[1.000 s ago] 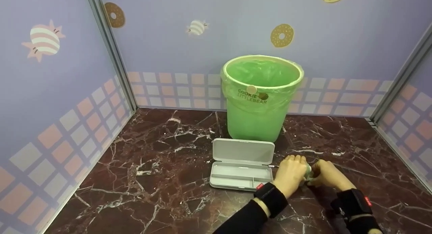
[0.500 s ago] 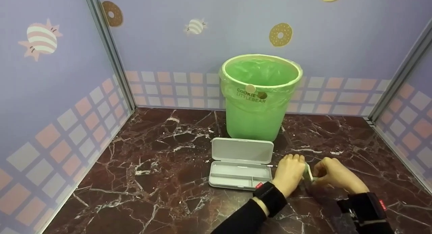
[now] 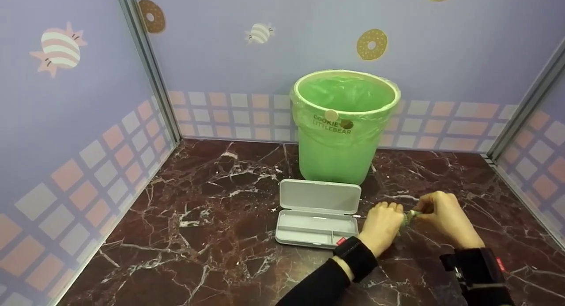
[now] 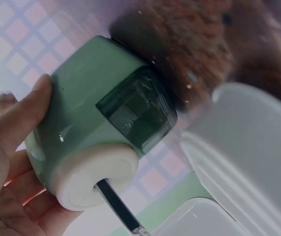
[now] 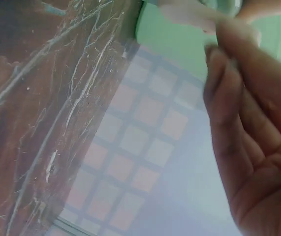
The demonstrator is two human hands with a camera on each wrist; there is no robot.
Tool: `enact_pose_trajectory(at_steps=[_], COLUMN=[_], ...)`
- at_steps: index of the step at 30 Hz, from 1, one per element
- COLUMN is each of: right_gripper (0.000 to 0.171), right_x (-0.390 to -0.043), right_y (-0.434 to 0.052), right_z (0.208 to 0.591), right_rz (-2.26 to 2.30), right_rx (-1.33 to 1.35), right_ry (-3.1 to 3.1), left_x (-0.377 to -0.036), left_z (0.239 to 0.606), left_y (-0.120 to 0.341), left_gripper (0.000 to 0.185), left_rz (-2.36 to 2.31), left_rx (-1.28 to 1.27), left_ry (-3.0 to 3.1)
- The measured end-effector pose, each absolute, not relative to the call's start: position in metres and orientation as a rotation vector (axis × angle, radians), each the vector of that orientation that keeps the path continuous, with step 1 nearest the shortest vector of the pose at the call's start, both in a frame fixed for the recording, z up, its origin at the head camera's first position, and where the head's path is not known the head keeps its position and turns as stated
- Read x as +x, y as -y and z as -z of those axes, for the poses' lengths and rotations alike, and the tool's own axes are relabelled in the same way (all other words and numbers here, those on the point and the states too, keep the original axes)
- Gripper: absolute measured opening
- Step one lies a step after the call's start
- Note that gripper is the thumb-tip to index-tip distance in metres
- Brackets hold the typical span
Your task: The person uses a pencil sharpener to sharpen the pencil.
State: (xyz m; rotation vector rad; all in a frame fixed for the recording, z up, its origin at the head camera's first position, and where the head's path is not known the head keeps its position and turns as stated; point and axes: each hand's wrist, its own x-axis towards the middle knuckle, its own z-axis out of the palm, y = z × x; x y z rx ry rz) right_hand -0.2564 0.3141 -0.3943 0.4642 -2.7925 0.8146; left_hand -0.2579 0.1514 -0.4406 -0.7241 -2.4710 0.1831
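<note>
A green crank pencil sharpener [image 4: 81, 93] with a dark clear window and a cream round front fills the middle of the left wrist view. From its front hole sticks a dark pencil [image 4: 117, 204], whose end points at the grey pencil case [image 3: 320, 199]. My left hand [image 3: 382, 226] grips the sharpener's body down at the table and covers most of it in the head view. To its right, my right hand [image 3: 450, 220] pinches the crank handle [image 3: 413, 213] between thumb and fingers. In the right wrist view those fingertips are blurred.
The pencil case lies with its lid up, left of the hands. Behind it stands a green lined bin [image 3: 337, 153]. Purple patterned panels [image 3: 212, 54] enclose the dark red marbled table [image 3: 220, 253] at the back and sides.
My right hand has swung from low beside the sharpener out to the right and then up, carrying the crank handle round. The left hand and the pencil case stay in place.
</note>
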Motion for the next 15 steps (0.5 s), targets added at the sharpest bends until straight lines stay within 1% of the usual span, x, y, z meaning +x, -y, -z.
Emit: enact_pose_trajectory(at_steps=[2,9,12,15], right_gripper=[0.014,0.017,0.017,0.017], right_x=[-0.261,-0.280,-0.287,-0.291], right_y=[-0.312,-0.308,-0.307,-0.306], right_z=[0.394,0.401,0.409,0.418], right_rz=[-0.757,-0.620,-0.606,-0.617], right_rx=[0.466,0.417,0.373,0.344], right_ry=[2.762,2.718,2.706,2.697], left_x=[-0.258,-0.258,-0.259,-0.259], left_z=[0.440,0.439,0.438,0.439], left_y=[-0.152,-0.151,-0.152,-0.152], left_gripper=[0.028,0.055,0.059,0.060], left_rz=[-0.184,-0.213,-0.226,-0.229], left_rx=[-0.726,-0.734,-0.741,-0.757], left_ry=[2.475,2.516,2.529,2.531])
